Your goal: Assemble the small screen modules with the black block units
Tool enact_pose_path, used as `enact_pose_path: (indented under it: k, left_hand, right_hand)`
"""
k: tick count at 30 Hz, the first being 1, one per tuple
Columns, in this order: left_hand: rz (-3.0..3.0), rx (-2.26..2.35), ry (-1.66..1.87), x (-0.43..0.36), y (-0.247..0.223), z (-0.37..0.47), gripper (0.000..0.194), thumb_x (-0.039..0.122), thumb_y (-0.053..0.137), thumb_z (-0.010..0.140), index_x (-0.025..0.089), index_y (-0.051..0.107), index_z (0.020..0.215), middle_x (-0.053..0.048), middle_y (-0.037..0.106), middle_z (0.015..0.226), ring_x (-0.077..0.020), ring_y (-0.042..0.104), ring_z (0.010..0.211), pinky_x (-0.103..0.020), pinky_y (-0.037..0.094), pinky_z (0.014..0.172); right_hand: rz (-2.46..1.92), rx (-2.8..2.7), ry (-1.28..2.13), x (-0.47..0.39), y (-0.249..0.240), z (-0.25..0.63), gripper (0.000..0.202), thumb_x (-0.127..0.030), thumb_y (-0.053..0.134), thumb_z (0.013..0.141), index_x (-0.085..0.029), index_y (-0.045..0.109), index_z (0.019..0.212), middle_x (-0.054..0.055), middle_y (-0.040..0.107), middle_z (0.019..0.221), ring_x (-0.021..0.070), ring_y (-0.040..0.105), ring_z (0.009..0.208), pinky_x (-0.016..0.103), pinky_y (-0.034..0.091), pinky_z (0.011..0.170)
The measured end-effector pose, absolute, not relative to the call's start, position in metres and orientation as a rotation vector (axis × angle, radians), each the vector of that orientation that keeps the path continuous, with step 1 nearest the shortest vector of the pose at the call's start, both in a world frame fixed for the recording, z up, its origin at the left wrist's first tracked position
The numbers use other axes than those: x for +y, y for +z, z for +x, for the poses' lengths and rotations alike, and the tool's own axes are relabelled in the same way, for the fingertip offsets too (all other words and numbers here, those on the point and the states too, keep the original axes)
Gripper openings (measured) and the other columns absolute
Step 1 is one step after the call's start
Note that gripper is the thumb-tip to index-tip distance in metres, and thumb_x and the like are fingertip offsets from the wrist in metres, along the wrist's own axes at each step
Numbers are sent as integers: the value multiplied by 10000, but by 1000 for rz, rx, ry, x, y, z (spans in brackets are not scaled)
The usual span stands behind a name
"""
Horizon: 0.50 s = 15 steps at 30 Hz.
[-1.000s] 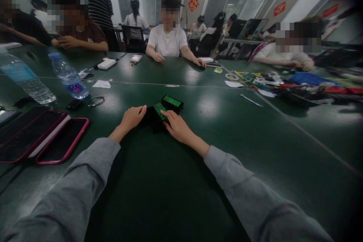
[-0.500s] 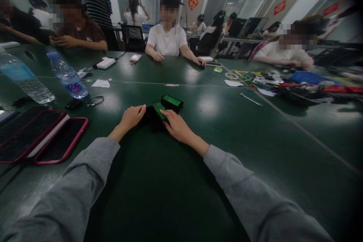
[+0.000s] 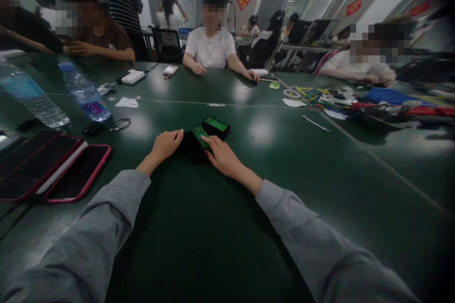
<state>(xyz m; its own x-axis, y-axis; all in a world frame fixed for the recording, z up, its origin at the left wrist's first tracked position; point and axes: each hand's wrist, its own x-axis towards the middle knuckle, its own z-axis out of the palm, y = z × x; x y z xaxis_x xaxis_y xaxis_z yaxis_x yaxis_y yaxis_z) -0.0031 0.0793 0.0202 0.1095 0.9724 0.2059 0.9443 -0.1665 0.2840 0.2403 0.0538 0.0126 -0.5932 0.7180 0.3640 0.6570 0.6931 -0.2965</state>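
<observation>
In the middle of the table, a small green circuit board (image 3: pixel 199 136) lies tilted on a dark black housing (image 3: pixel 194 152). My right hand (image 3: pixel 223 155) grips the board's right side, index finger on its face and thumb at the lower edge. My left hand (image 3: pixel 166 147) is closed, thumb on top, at the left end of the black housing; its curled fingers are mostly hidden. Just behind stands a black open box (image 3: pixel 227 131) with a second green board (image 3: pixel 216 124) inside, touched by neither hand.
Phones in a red case (image 3: pixel 78 175) lie at left, with two water bottles (image 3: pixel 85 92) behind. A wrench (image 3: pixel 315 123) and a heap of cables (image 3: pixel 320 97) lie to the right. Across the table sits a person in white (image 3: pixel 211 47), one hand on a dark object.
The view has shifted very slightly. Both hands, the board and the black housing keep nearly the same positions.
</observation>
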Motion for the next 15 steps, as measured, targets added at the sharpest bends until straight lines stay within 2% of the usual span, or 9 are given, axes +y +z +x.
enact_pose_path:
  k: [15]
  left_hand:
    - [2264, 2028, 515, 79, 20, -3, 648, 549, 157, 968, 186, 688, 886, -89, 687, 801, -191, 597, 674, -284, 362, 611]
  right_hand:
    - [-1054, -2443, 184, 54, 13, 239, 485, -273, 432, 978, -206, 312, 1443, 149, 464, 1331, 278, 518, 1152, 466, 494, 886]
